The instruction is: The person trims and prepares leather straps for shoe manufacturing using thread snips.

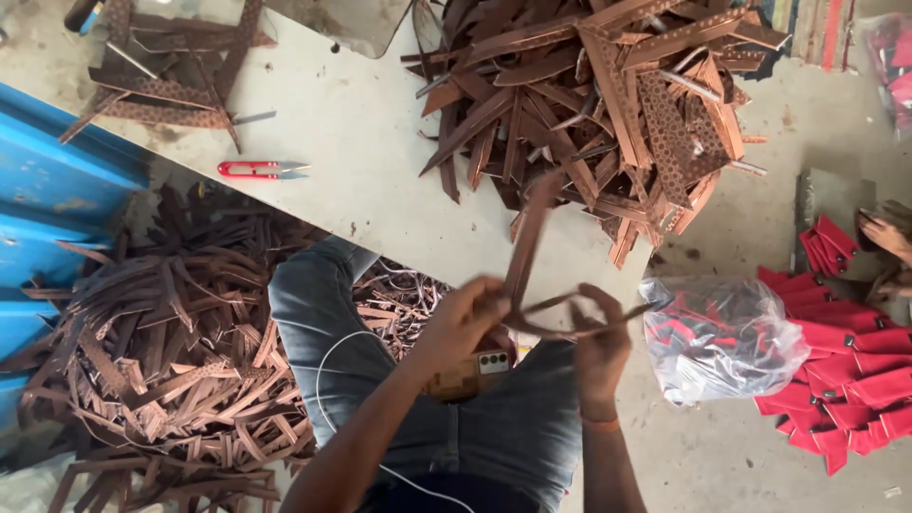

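Above the lap, both hands (532,328) pinch a thin, looped brown leather strap (528,249).

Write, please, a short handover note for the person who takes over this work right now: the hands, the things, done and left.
Left hand and right hand: both grip one brown Y-shaped leather strap above the lap.
Big pile of brown straps lies on the grey table; red thread snips lie there untouched.
A heap of brown straps covers the floor at left.
Done and left: cannot tell.
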